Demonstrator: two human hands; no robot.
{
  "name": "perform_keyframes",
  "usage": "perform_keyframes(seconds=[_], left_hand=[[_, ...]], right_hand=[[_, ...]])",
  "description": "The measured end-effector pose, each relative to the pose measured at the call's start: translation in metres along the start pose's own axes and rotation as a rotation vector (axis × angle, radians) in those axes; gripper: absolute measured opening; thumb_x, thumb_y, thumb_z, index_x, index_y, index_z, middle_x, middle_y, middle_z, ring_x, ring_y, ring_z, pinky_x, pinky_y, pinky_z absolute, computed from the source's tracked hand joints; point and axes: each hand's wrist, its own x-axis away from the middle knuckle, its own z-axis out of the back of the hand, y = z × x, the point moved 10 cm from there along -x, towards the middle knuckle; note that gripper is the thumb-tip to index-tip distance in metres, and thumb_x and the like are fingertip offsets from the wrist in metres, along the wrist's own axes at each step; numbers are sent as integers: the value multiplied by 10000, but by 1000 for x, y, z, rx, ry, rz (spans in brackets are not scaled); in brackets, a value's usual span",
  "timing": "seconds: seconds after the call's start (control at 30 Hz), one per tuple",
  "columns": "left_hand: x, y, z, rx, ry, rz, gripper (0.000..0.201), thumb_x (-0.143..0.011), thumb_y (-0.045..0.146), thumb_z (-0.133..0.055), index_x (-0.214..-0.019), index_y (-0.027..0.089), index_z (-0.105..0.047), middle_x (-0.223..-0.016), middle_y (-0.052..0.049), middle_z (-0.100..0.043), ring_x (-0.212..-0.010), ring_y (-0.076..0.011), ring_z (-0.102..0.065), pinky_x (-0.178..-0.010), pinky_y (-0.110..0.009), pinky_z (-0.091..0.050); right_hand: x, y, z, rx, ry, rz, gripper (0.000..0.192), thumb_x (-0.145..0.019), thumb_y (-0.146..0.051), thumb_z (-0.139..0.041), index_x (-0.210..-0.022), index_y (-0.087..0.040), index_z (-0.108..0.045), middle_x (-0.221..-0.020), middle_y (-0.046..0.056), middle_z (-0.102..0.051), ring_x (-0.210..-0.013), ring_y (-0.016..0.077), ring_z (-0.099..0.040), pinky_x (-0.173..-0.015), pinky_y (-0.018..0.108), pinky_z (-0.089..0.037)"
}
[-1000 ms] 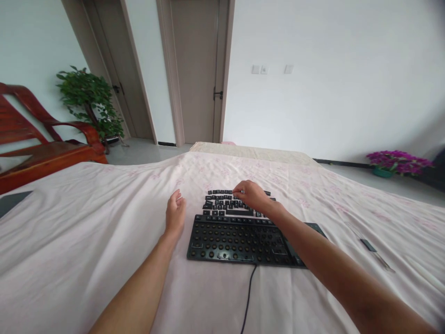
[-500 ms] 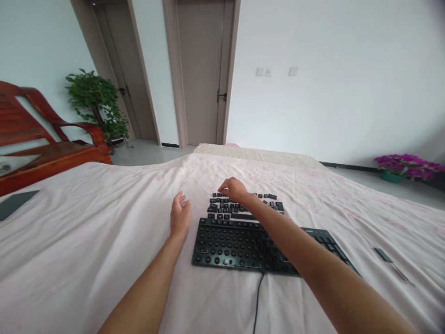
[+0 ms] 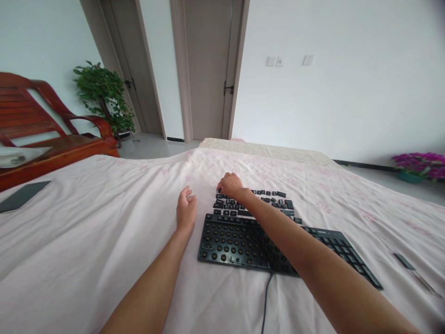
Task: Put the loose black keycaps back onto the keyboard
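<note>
Head view is taking in a bed spread with a pale flowered sheet. Far left, a dark flat slab, perhaps a phone or tablet, is lying on the sheet near the red wooden chair, with a leafy potted plant standing behind it. Moving right, the left hand is resting on its edge on the sheet just beside the keyboard's left end, fingers loosely curled and holding nothing, seemingly parked there as a brace. The black keyboard is lying flat with most caps stripped off, its bare switch posts showing and its cable trailing toward the camera. Just beyond it, the loose keycaps are lying in rough rows, kept close for easy reach. The right hand is crossing over the keyboard, fingers bent down onto the caps at the far left corner; whether it is pinching one I cannot tell. No lettering is legible anywhere.
</note>
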Motion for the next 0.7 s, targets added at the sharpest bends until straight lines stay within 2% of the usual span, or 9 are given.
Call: perform_keyframes(seconds=[0.17, 0.27, 0.33, 0.43, 0.5, 0.6, 0.7], left_hand=[[-1, -2, 1, 30, 7, 5, 530, -833, 294, -623, -1352, 229, -539, -1283, -117, -612, -992, -220, -641, -938, -384, -484], [-1, -3, 0, 38, 6, 9, 530, -836, 299, -620, -1355, 233, -534, -1290, -118, -607, -991, -219, -639, -913, -375, -492], [-1, -4, 0, 45, 0, 12, 534, -841, 305, -616, -1363, 237, -524, -1296, -117, -603, -993, -218, -637, -899, -371, -497], [-1, -5, -1, 76, -10, 13, 542, -834, 307, -627, -1363, 241, -522, -1296, -115, -602, -981, -210, -640, -889, -364, -504], [-1, -6, -2, 88, -13, 17, 547, -832, 311, -630, -1362, 238, -520, -1297, -119, -599, -974, -204, -643, -887, -362, -511], [-1, -8, -2, 91, -11, 28, 557, -826, 318, -636, -1363, 228, -515, -1303, -125, -593, -981, -204, -642, -888, -370, -520], [-2, -9, -3, 107, -10, 37, 563, -822, 324, -640, -1361, 216, -516, -1307, -134, -589, -1000, -206, -639, -887, -374, -527]], right_hand=[[0, -1, 5, -83, 33, -3, 197, -760, -117, -698, -883, -225, -808, -954, 98, -764, -1145, 297, -549, -971, 368, -359], [6, -4, 12, -175, 87, -12, 222, -804, -177, -675, -985, -231, -792, -1002, 69, -766, -1089, 262, -600, -937, 352, -412], [16, -4, 19, -446, 155, -44, 257, -836, -259, -649, -1063, -237, -766, -1009, 43, -767, -977, 217, -649, -861, 330, -467], [42, -3, 24, -1213, 242, -104, 319, -760, -378, -725, -1031, -214, -762, -945, 40, -772, -872, 186, -674, -765, 306, -503], [61, -8, 25, -1528, 223, -137, 373, -668, -414, -810, -977, -210, -769, -929, 49, -772, -851, 180, -680, -701, 275, -496], [88, -16, 31, -1734, 215, -186, 373, -597, -395, -873, -910, -217, -775, -900, 48, -773, -783, 157, -675, -610, 231, -451], [107, -22, 39, -1803, 237, -199, 354, -563, -365, -902, -861, -223, -774, -855, 33, -772, -736, 138, -661, -580, 219, -416]])
